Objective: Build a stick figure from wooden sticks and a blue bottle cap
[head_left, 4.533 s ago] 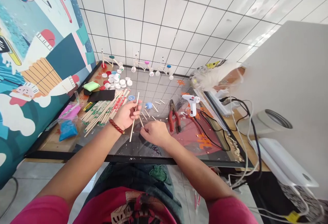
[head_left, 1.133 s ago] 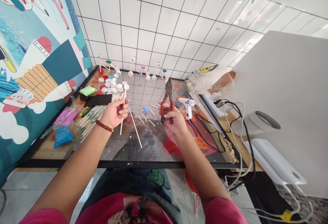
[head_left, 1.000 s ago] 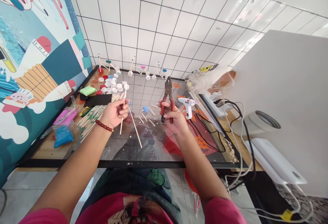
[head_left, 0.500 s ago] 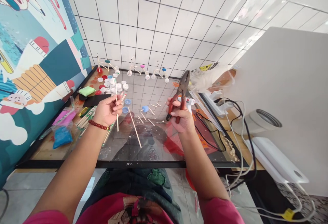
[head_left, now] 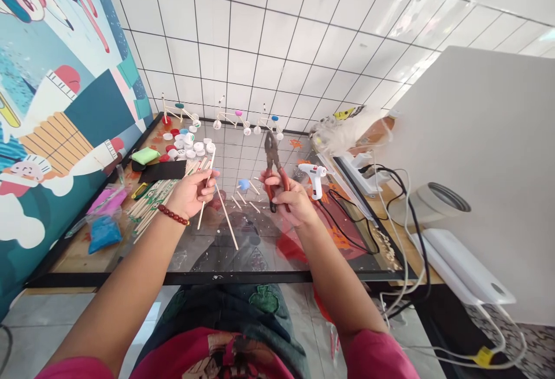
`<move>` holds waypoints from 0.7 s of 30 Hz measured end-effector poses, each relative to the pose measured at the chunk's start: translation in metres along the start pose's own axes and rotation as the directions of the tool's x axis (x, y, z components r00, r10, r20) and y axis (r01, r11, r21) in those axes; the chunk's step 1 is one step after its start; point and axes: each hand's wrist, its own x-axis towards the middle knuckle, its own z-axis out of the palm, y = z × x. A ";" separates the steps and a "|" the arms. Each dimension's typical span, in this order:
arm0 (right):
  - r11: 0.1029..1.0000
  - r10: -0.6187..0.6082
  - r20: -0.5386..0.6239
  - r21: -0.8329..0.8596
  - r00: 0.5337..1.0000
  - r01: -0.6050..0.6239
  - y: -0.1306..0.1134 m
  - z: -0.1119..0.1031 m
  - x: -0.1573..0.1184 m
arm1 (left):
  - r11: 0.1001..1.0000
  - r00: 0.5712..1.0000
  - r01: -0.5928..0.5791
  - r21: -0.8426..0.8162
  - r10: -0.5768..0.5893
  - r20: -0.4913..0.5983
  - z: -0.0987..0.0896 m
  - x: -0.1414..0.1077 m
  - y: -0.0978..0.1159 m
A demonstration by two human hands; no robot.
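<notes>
Between the thumb and fingers of my left hand (head_left: 193, 192) is a thin wooden stick (head_left: 202, 214), tilted with its upper end leaning right. My right hand (head_left: 292, 198) grips the red handles of a pair of pliers (head_left: 272, 162), its dark jaws pointing up. The pliers and the held stick are apart. Below and between my hands, another long stick (head_left: 228, 220) lies on the glossy tabletop. Several short cut pieces (head_left: 241, 198) and a blue bottle cap (head_left: 244, 184) lie beyond it.
Loose white and red bottle caps (head_left: 191, 146) and a bundle of wrapped sticks (head_left: 151, 202) lie at the left. Small stick-and-cap models (head_left: 225, 120) stand along the back edge. A white glue gun (head_left: 314, 176) with a black cord lies right, near a power strip (head_left: 362, 170).
My right hand has carried the pliers left, toward the middle. My left hand has shifted slightly right, and the stick in it has tilted from near upright to leaning right.
</notes>
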 end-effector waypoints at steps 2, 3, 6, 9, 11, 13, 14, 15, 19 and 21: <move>0.999 0.034 0.039 0.009 0.999 -0.034 0.007 0.006 -0.001 | 0.999 1.000 -0.005 0.042 0.004 0.005 0.002 0.000 -0.004; 0.999 0.044 0.055 0.013 0.998 -0.045 0.011 0.009 -0.001 | 0.998 1.000 -0.011 0.055 0.011 0.008 0.004 0.000 -0.006; 0.999 0.011 0.065 0.038 0.998 -0.014 0.020 0.017 -0.003 | 0.993 0.997 -0.079 0.090 0.077 0.030 0.012 -0.003 -0.016; 0.995 -0.057 0.027 0.087 0.998 0.054 0.026 0.025 -0.005 | 0.962 0.986 -0.161 0.220 0.150 0.068 0.024 -0.009 -0.031; 0.989 -0.085 0.002 0.125 0.996 0.084 0.028 0.030 -0.006 | 0.930 0.985 -0.168 0.326 0.146 0.091 0.030 -0.013 -0.043; 0.983 -0.096 -0.012 0.156 0.995 0.097 0.028 0.033 -0.007 | 0.900 0.977 -0.193 0.391 0.138 0.165 0.036 -0.016 -0.054; 0.981 -0.097 -0.017 0.166 0.995 0.098 0.027 0.034 -0.007 | 0.885 0.968 -0.221 0.409 0.150 0.199 0.038 -0.017 -0.058; 0.980 -0.094 -0.021 0.175 0.995 0.096 0.027 0.035 -0.008 | 0.873 0.961 -0.247 0.421 0.164 0.223 0.040 -0.018 -0.062; 0.975 -0.076 -0.023 0.206 0.997 0.079 0.026 0.036 -0.008 | 0.880 0.955 -0.261 0.397 0.177 0.236 0.045 -0.018 -0.073; 0.973 -0.084 -0.026 0.212 0.996 0.087 0.026 0.038 -0.008 | 0.905 0.967 -0.231 0.357 0.173 0.187 0.047 -0.017 -0.074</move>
